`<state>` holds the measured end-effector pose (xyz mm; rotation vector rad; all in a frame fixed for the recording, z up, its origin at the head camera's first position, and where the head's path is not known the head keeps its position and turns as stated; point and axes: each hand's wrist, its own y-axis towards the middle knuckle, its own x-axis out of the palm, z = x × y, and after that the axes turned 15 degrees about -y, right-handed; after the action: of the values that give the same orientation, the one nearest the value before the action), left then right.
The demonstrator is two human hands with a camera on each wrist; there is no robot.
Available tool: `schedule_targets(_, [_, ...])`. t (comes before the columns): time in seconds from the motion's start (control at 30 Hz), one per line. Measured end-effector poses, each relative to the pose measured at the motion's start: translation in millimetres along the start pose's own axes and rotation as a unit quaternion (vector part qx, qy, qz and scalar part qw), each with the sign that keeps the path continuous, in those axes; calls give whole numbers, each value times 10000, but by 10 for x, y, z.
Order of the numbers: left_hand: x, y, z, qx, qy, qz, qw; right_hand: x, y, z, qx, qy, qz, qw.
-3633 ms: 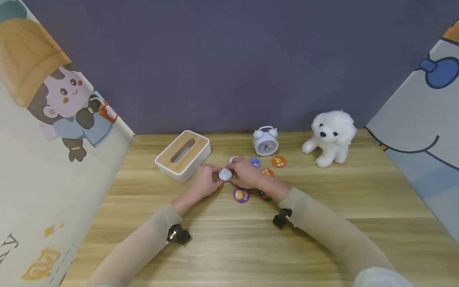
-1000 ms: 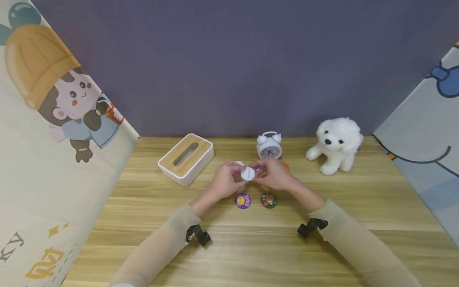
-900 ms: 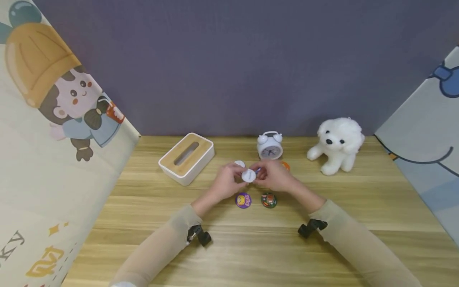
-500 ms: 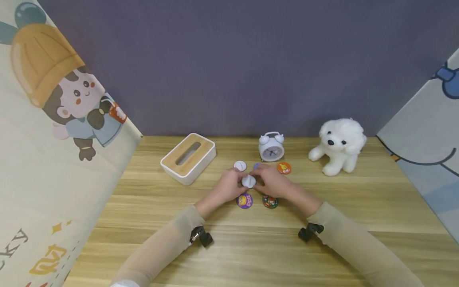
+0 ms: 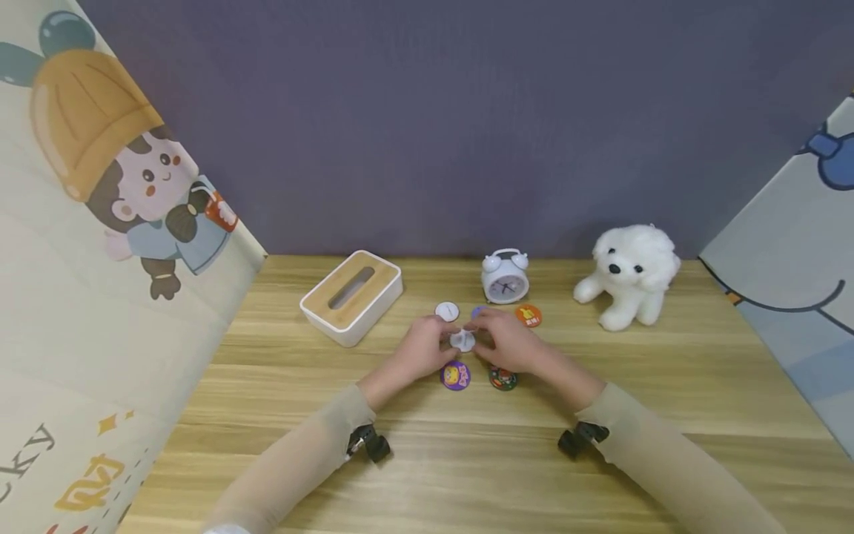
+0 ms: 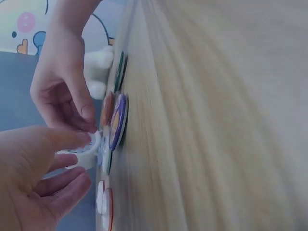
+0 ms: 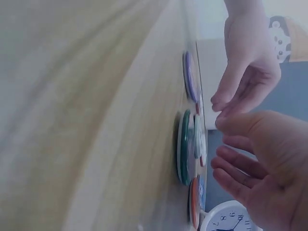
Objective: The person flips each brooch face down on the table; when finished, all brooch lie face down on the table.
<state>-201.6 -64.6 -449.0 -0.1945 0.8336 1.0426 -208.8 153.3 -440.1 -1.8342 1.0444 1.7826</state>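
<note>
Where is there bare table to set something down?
Bare wood: between the forearms, nearer than the purple badge; also between the plush dog and right forearm. Crowded: around the left hand and right hand, where badges lie, up to the alarm clock.

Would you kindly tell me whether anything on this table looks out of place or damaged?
The white disc beyond the left hand shows a mostly plain face, unlike the purple badge and orange badge with colourful pictures, so it may be face down. The pale disc beside that hand looks similar. No spill or damage is visible.
</note>
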Motion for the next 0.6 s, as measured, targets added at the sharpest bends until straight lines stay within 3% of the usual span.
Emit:
schedule_targets(0.27, [-180, -448, 83, -107, -596, -225, 9979, -64, -217, -194, -387, 190, -178, 9989])
schedule_targets(0.4, [-202, -659, 92, -192, -591, -315, 9976, -4, -279, -297, -514, 114, -320, 9981])
schedule_targets(0.6, [-107, -772, 35, -15, -300, -260, 9992, 39, -284, -402, -430, 8, -434, 9981])
